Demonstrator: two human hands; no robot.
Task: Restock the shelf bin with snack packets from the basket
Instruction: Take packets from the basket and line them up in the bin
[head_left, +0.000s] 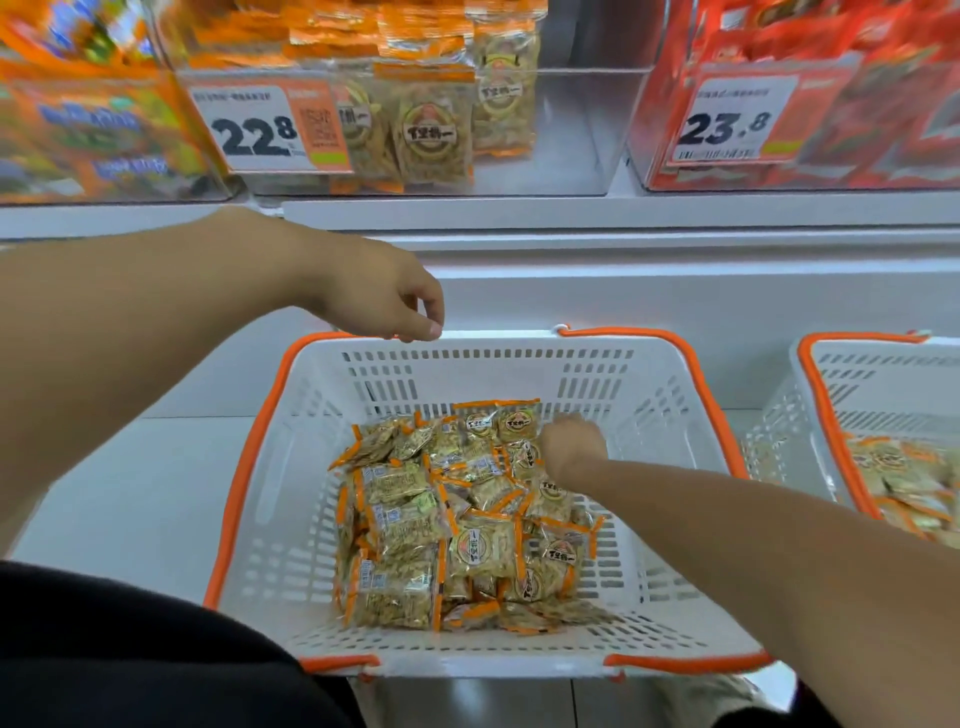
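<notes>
**Hand dips into basket for the next packet**

The right hand (571, 449) reaches down into the white slotted plastic basket with orange rim (670, 415), its curled fingers hidden among the clear orange-edged snack packets (457, 519); whether they have closed on one cannot be told. A clean single-packet pinch looks wisest. Beyond, the left hand (384, 301) hovers loosely curled and empty over the far rim. Above, the clear plastic shelf bin (571, 130) sits part-filled.

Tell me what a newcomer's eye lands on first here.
The white basket with orange rim sits at centre, heaped with snack packets; the right hand reaches into the pile while the left hand hovers over the far rim. Above, a clear shelf bin shows a bold 22.8 price tag.
</notes>
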